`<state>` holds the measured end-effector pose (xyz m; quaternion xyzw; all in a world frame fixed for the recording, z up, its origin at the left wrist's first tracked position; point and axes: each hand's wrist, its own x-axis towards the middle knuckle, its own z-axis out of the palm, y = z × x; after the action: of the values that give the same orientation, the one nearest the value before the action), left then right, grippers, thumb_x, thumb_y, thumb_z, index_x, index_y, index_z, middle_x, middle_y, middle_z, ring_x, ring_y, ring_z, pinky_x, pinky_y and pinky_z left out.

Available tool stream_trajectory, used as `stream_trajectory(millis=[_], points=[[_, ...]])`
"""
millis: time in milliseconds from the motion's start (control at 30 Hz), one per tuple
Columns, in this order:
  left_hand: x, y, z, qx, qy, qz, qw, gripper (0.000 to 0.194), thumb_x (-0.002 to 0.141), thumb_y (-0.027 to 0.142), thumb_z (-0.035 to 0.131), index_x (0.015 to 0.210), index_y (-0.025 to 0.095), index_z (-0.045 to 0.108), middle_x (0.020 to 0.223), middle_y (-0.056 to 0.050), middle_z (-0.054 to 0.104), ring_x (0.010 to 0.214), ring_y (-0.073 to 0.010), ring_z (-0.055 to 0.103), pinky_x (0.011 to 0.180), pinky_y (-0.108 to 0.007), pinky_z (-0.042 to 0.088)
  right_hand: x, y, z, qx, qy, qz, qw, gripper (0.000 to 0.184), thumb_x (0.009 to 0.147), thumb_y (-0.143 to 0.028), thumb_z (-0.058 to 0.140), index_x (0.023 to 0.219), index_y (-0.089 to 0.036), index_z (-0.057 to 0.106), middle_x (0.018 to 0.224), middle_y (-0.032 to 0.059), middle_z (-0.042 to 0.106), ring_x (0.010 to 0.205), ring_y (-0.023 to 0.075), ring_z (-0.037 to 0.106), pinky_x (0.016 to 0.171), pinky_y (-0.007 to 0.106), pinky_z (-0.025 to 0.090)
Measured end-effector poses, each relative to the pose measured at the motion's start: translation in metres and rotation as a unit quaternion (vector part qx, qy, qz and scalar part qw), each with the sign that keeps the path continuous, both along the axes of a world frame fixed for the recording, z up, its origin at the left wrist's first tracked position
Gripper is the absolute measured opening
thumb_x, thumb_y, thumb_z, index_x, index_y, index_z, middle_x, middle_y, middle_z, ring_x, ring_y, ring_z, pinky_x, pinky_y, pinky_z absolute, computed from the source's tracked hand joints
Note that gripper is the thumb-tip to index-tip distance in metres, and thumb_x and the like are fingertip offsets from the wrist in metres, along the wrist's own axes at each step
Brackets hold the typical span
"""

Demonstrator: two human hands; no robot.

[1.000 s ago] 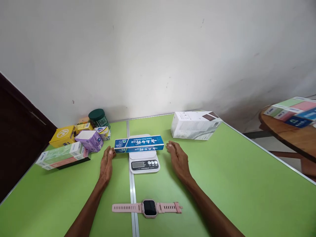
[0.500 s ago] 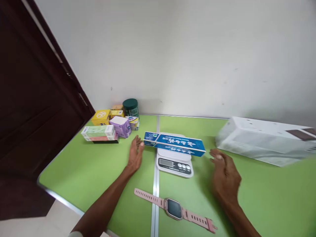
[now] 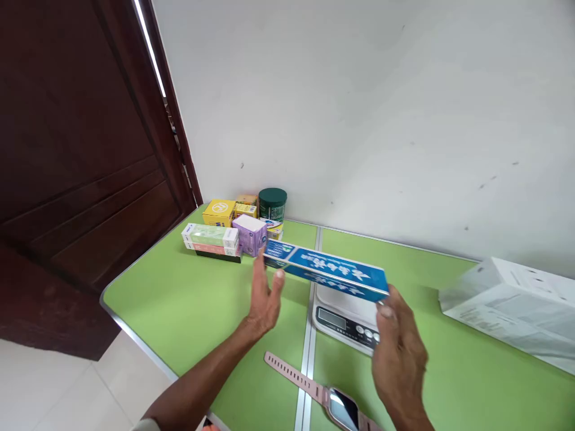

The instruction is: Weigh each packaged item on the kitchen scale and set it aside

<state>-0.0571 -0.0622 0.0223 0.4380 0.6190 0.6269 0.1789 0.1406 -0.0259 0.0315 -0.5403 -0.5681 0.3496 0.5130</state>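
Blue box [image 3: 332, 269] spans the gap between your two hands, printed side up, above the middle of the table [image 3: 202, 323] and apparently lifted off its surface. Your right hand [image 3: 399, 353] is clamped on its right end: thumb on the near side at the corner, fingers curled behind the end. Your left hand [image 3: 265, 299] has the other end, fingers pressed against it and thumb spread away from them, its tip at the lower front edge; you cannot tell whether that thumb touches. The box slants a little, its right end nearer to you.

Beneath the box's right half is a white scale [image 3: 350, 329], its left side along the metal strip [image 3: 308, 359] that runs from the table's far edge towards you. Closer to you lies a pink watch [image 3: 342, 410], its strap crossing that strip.

Past your left fingers, towards the table's far left corner, sit a purple pack [image 3: 249, 233], a green-and-white box [image 3: 209, 234] atop a pink box [image 3: 211, 248] and a black box [image 3: 218, 256], a yellow box [image 3: 219, 212] and a green-lidded jar [image 3: 272, 206] near the far edge. Off to your right stands a white carton [image 3: 516, 311], partly out of view.
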Motion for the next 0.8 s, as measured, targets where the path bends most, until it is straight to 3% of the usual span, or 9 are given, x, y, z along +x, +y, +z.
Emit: stream_trajectory(millis=[133, 267, 333, 433, 533, 633, 800], points=[[-0.062, -0.015, 0.036, 0.058, 0.060, 0.178, 0.981, 0.079, 0.101, 0.072, 0.037, 0.160, 0.020, 0.040, 0.166, -0.016, 0.043, 0.156, -0.0293, 0.038, 0.130, -0.046, 0.028, -0.073, 0.000, 0.024, 0.059, 0.067, 0.123, 0.988, 0.080, 0.097, -0.074, 0.047, 0.158, -0.022, 0.050, 0.161, 0.0150, 0.051, 0.144, 0.0370, 0.051, 0.113, 0.058, 0.045], [-0.145, -0.027, 0.062, 0.072, 0.130, 0.274, 0.950, 0.076, 0.101, 0.073, 0.035, 0.151, 0.017, 0.049, 0.153, -0.019, 0.056, 0.143, -0.0304, 0.052, 0.123, -0.046, 0.038, -0.161, 0.008, 0.037, 0.072, 0.122, 0.234, 0.962, 0.079, 0.099, -0.071, 0.049, 0.161, -0.022, 0.043, 0.163, 0.0139, 0.048, 0.150, 0.0333, 0.045, 0.121, 0.056, 0.039], [-0.183, -0.031, 0.065, 0.051, 0.144, 0.308, 0.939, 0.077, 0.101, 0.073, 0.034, 0.148, 0.014, 0.051, 0.148, -0.021, 0.059, 0.138, -0.0326, 0.055, 0.121, -0.048, 0.040, -0.201, 0.013, 0.036, 0.079, 0.131, 0.263, 0.953, 0.083, 0.098, -0.074, 0.047, 0.160, -0.018, 0.045, 0.164, 0.0162, 0.046, 0.153, 0.0344, 0.040, 0.124, 0.056, 0.035], [-0.225, -0.034, 0.054, 0.001, 0.147, 0.326, 0.934, 0.078, 0.100, 0.073, 0.034, 0.147, 0.013, 0.051, 0.148, -0.022, 0.059, 0.139, -0.0351, 0.055, 0.121, -0.052, 0.039, -0.242, 0.020, 0.027, 0.098, 0.112, 0.279, 0.949, 0.086, 0.098, -0.077, 0.041, 0.157, -0.015, 0.047, 0.161, 0.0183, 0.048, 0.152, 0.0366, 0.040, 0.125, 0.058, 0.031], [-0.246, -0.035, 0.034, -0.060, 0.160, 0.300, 0.938, 0.078, 0.099, 0.071, 0.037, 0.152, 0.014, 0.046, 0.153, -0.023, 0.055, 0.147, -0.0372, 0.048, 0.125, -0.056, 0.031, -0.257, 0.022, 0.015, 0.121, 0.075, 0.277, 0.950, 0.085, 0.098, -0.077, 0.038, 0.158, -0.017, 0.046, 0.161, 0.0171, 0.048, 0.153, 0.0368, 0.038, 0.127, 0.058, 0.028], [-0.251, -0.035, 0.020, -0.089, 0.176, 0.283, 0.939, 0.086, 0.099, 0.071, 0.035, 0.159, 0.009, 0.037, 0.162, -0.026, 0.045, 0.154, -0.0398, 0.038, 0.128, -0.059, 0.024, -0.255, 0.022, 0.009, 0.130, 0.049, 0.282, 0.949, 0.087, 0.099, -0.076, 0.038, 0.160, -0.014, 0.043, 0.164, 0.0184, 0.044, 0.155, 0.0350, 0.036, 0.128, 0.056, 0.027], [-0.245, -0.033, 0.023, -0.079, 0.144, 0.293, 0.942, 0.094, 0.098, 0.073, 0.034, 0.163, 0.005, 0.027, 0.169, -0.027, 0.033, 0.160, -0.0389, 0.027, 0.131, -0.056, 0.016, -0.247, 0.020, 0.014, 0.110, 0.040, 0.310, 0.943, 0.088, 0.098, -0.076, 0.041, 0.162, -0.015, 0.038, 0.168, 0.0175, 0.038, 0.157, 0.0342, 0.032, 0.130, 0.057, 0.023]])
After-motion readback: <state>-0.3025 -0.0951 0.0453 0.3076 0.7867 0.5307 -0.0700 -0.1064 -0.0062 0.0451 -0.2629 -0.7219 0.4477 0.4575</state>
